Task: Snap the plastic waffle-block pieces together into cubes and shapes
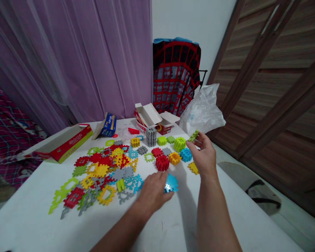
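Note:
My left hand (153, 192) is low over the white table, its fingers at a light blue toothed plastic piece (171, 183) near the front. Raised above the table at the right, my right hand (203, 152) pinches a green toothed piece (193, 135) between thumb and fingers. Beneath and left of it stands a green stack (179, 144), with a blue stack (186, 154) just in front. A red stack (162, 163) and an orange stack (174, 158) sit beyond my left hand. One yellow piece (193, 168) lies left of my right wrist.
Many mixed pieces (101, 170) spread over the left of the table (42, 224). A tall grey stack (151, 137) stands in the middle. Open boxes (72, 143) and a blue box (109, 125) line the back left. A red box (165, 128) and white plastic bag (202, 112) are behind.

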`<action>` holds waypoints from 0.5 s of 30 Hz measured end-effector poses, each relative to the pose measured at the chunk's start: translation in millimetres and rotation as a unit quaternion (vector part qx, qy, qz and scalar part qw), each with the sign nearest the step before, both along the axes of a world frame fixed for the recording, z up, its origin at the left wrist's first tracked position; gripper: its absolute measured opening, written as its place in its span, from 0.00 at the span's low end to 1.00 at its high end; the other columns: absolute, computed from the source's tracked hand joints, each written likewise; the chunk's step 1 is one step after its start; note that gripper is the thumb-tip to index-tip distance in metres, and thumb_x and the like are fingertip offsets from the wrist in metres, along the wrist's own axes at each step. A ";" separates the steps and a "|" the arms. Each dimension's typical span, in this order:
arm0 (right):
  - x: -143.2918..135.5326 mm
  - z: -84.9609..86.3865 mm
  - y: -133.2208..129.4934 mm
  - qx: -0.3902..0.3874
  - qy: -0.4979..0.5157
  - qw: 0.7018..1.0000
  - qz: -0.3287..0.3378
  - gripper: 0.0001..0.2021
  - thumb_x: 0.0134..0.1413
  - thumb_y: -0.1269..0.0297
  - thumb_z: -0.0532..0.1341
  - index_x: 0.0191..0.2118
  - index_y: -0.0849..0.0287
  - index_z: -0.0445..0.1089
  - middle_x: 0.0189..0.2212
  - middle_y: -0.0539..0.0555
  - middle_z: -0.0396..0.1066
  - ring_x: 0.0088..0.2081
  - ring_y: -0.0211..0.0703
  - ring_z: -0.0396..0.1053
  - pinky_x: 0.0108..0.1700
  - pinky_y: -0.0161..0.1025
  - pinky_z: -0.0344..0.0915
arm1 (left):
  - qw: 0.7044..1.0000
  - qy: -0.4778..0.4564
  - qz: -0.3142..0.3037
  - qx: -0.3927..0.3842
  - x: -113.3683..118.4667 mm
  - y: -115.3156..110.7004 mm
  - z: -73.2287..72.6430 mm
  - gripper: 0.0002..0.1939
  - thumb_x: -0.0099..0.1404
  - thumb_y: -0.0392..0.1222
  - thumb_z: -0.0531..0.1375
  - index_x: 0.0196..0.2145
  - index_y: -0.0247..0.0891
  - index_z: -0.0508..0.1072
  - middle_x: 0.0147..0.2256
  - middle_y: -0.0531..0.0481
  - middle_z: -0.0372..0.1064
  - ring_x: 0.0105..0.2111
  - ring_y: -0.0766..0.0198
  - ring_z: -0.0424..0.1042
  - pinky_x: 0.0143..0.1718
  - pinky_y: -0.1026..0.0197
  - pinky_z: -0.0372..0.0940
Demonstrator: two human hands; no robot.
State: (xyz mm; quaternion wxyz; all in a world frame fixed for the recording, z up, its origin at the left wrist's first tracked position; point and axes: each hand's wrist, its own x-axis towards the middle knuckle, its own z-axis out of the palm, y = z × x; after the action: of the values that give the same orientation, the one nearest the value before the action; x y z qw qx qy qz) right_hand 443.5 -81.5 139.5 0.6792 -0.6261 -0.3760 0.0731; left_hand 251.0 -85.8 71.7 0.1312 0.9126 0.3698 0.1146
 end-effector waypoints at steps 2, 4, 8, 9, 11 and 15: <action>-0.9 2.1 -2.7 0.008 0.004 1.000 0.001 0.33 0.41 0.53 0.67 0.55 0.59 0.66 0.49 0.61 0.72 0.41 0.47 0.72 0.38 0.43 0.70 | 0.999 -0.004 -0.010 -0.040 31.9 -5.7 0.1 0.32 0.60 0.49 0.61 0.60 0.36 0.63 0.53 0.38 0.70 0.52 0.48 0.70 0.54 0.50 0.64; -1.3 4.5 -6.3 0.008 0.008 1.000 0.006 0.33 0.41 0.53 0.67 0.55 0.59 0.66 0.49 0.61 0.72 0.41 0.47 0.72 0.37 0.42 0.70 | 0.997 -0.010 0.008 -0.079 60.3 -5.2 -0.6 0.32 0.59 0.49 0.61 0.59 0.34 0.64 0.51 0.36 0.71 0.51 0.46 0.70 0.53 0.49 0.64; 0.1 6.8 -10.7 0.010 0.016 1.000 0.007 0.33 0.41 0.53 0.67 0.55 0.58 0.66 0.49 0.61 0.71 0.40 0.47 0.72 0.36 0.41 0.69 | 0.992 -0.039 0.054 -0.108 91.8 -0.6 -8.2 0.35 0.61 0.48 0.61 0.62 0.31 0.60 0.56 0.33 0.66 0.55 0.43 0.66 0.56 0.46 0.62; 0.6 6.6 -10.4 0.011 0.017 1.000 0.007 0.33 0.41 0.54 0.67 0.55 0.58 0.66 0.50 0.61 0.71 0.40 0.47 0.72 0.36 0.41 0.69 | 0.991 -0.044 0.058 -0.110 94.2 -1.8 -11.2 0.37 0.61 0.49 0.62 0.63 0.31 0.59 0.59 0.32 0.63 0.57 0.42 0.64 0.58 0.45 0.61; 0.8 5.7 -8.4 0.009 0.016 1.000 0.010 0.33 0.41 0.53 0.67 0.56 0.58 0.66 0.50 0.61 0.71 0.40 0.46 0.72 0.36 0.41 0.69 | 0.990 -0.052 0.058 -0.116 92.5 -7.6 -17.5 0.42 0.59 0.49 0.64 0.65 0.29 0.55 0.64 0.30 0.55 0.61 0.41 0.60 0.61 0.44 0.58; 0.0 4.0 -4.9 -0.004 0.007 1.000 0.023 0.33 0.42 0.53 0.66 0.56 0.58 0.65 0.50 0.61 0.71 0.40 0.46 0.72 0.37 0.42 0.70 | 0.991 -0.073 0.040 -0.105 58.6 -22.0 -28.4 0.38 0.60 0.44 0.63 0.65 0.30 0.57 0.68 0.31 0.46 0.65 0.43 0.54 0.64 0.45 0.55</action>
State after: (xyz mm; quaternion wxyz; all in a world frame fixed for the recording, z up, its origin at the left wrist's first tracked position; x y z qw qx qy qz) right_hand 443.5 -86.4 143.4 0.6774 -0.6195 -0.3853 0.0941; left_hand 309.6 -107.8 43.4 0.2485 0.8675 0.4050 0.1470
